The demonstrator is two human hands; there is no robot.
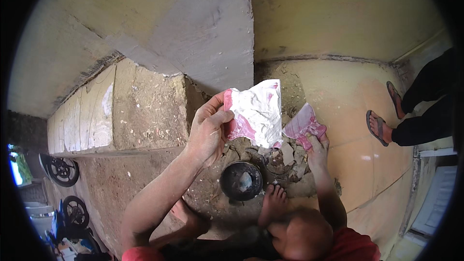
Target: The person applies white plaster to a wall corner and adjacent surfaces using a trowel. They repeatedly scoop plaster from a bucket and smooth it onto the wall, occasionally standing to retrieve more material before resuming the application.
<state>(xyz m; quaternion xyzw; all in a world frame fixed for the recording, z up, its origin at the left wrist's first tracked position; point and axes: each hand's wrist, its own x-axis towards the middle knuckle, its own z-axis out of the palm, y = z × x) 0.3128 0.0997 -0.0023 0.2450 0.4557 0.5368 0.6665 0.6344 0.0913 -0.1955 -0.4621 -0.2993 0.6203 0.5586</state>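
My left hand is closed on the left edge of a pink putty spreader, thumb on top. Thick white putty covers most of its face. Lower and to the right, my right hand grips a second pink spreader by its narrow end; its wide part carries a thin whitish smear. The two spreaders are close together, and I cannot tell whether they touch. Below them, a black bowl stands on the ground with a pale lump inside.
Broken rubble lies around the bowl near my bare foot. A raised ledge juts out at left beneath a grey-patched wall. Another person's sandalled feet stand on tiles at right. Motorbike wheels show far left.
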